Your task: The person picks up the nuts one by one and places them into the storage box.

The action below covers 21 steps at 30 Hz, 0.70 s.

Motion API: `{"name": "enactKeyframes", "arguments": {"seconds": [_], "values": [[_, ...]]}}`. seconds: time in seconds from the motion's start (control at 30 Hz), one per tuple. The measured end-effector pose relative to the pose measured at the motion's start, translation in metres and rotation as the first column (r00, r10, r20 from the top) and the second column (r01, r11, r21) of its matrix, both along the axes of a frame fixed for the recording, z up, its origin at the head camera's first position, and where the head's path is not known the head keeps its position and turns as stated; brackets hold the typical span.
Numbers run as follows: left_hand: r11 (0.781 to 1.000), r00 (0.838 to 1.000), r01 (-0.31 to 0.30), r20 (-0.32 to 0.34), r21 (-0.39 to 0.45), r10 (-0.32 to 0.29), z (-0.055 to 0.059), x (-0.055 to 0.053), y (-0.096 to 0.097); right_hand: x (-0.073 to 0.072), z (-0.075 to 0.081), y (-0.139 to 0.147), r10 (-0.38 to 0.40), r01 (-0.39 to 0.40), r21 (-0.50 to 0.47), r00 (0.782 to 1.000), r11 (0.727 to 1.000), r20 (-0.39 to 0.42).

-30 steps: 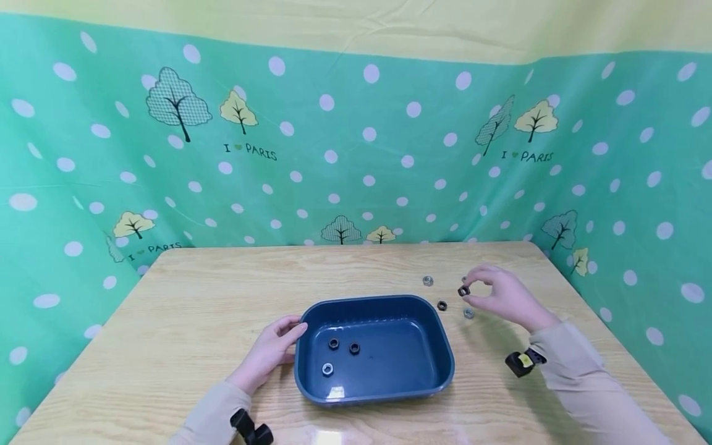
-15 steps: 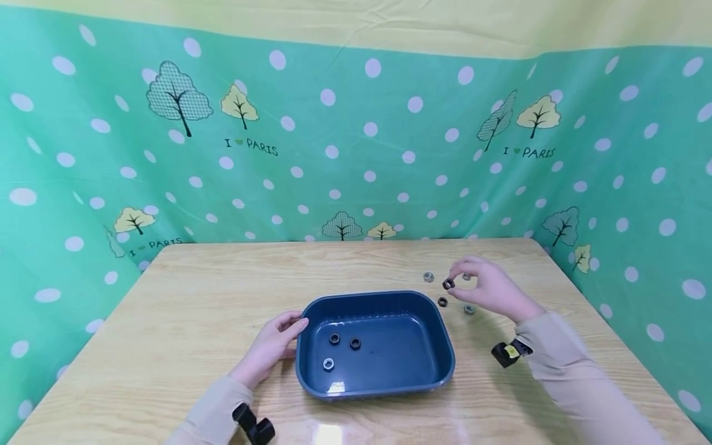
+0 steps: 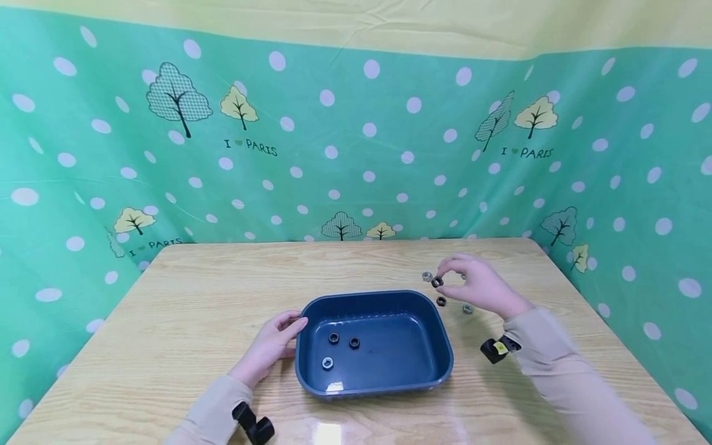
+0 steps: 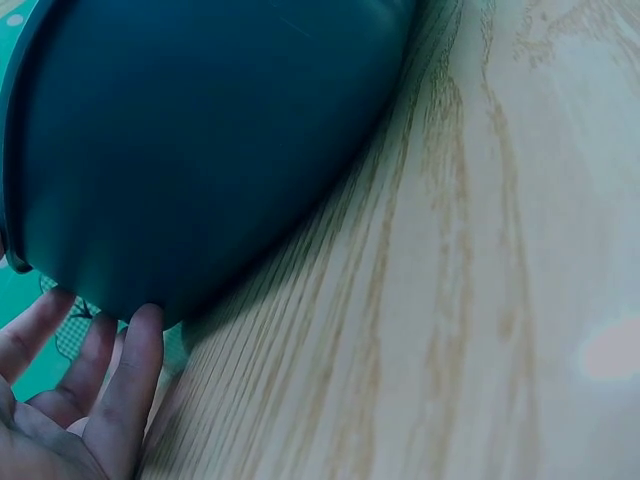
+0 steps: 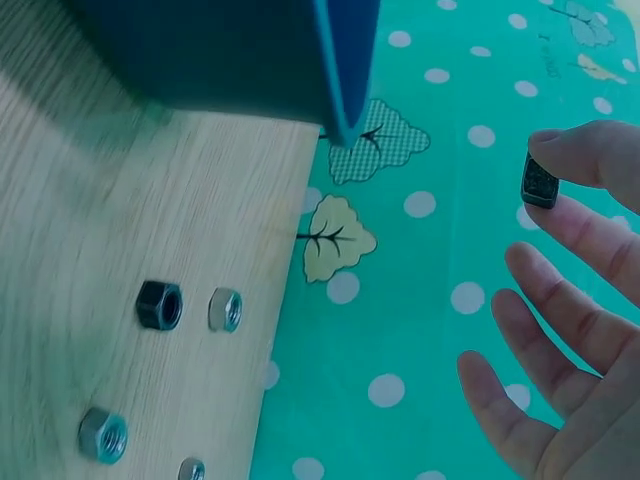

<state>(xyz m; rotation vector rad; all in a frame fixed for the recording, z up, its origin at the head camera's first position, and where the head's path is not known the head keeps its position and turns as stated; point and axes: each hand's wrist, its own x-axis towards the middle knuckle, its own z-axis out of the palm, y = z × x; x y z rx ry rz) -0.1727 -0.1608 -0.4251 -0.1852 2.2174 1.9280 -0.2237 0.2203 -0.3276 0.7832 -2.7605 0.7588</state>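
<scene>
Blue tray [image 3: 389,368] sits right of centre on the wooden tabletop [image 3: 222,290], nearer the near edge than the far one, long sides running roughly along it. Left hand [image 3: 268,349] at its left end: thumb over the rim, fingers clamped against the outer wall; we read this as a steadying hold, since a light tray could slide. Right hand [image 3: 485,287] works toward the far right corner, thumb and forefinger clamped on a black nut [image 3: 437,282], the other three fingers fanned apart. We judge a fingertip pinch the natural grip for so small a piece. The nut appears lifted off the wood, outside the tray, just beyond its far right corner. Below and around that hand we count four loose nuts on the tabletop: another black one [image 3: 441,301] just beside the tray, a silver nut [image 3: 427,276] farther back, a second silver [image 3: 468,309] to the right, a third [image 3: 463,276] mostly hidden by the hand. All lie within easy right-hand reach, probably why that hand does the picking. Inside the tray, toward its left end: two black nuts [image 3: 354,343] and one silver [image 3: 327,364], well apart from the bare right half.
</scene>
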Motion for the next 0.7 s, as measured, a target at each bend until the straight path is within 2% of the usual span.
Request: {"name": "enactKeyframes", "arguments": {"seconds": [0.43, 0.7], "values": [[1.0, 1.0, 0.009, 0.001, -0.005, -0.009, 0.002, -0.001, -0.001, 0.001, 0.008, -0.033, 0.047, -0.043, -0.058, 0.996, 0.997, 0.075], [1.0, 1.0, 0.016, 0.0, -0.003, -0.016, 0.002, 0.0, 0.001, 0.004, 0.006, -0.057, 0.125, -0.121, -0.09, 0.992, 0.989, 0.036]]}}
